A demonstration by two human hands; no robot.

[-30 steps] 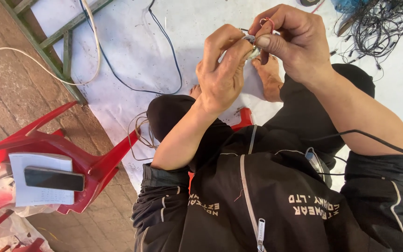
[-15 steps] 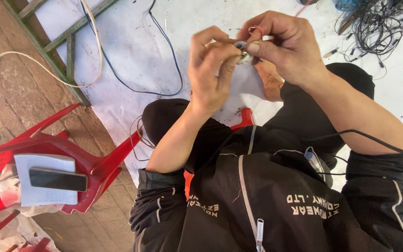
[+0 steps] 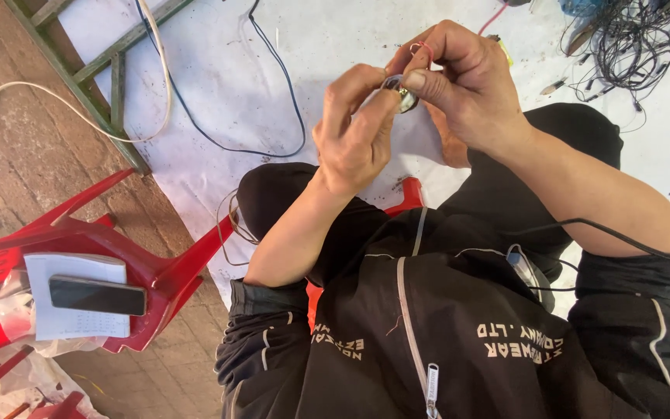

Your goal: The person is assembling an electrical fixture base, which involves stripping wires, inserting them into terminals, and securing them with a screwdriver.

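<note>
Both hands up at 12 o'clock: left hand point(image 3: 354, 132) and right hand point(image 3: 459, 77) pinched shut on small metal part point(image 3: 403, 95), poss. a socket. Red wire point(image 3: 422, 48) looped at right fingertips. Wiring looks unfinished; phone point(image 3: 96, 295) at 8 o'clock.

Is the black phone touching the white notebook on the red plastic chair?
Touching. The head view shows the black phone lying flat on the white notebook, no gap between them, both on the red plastic chair, away from the hands.
</note>
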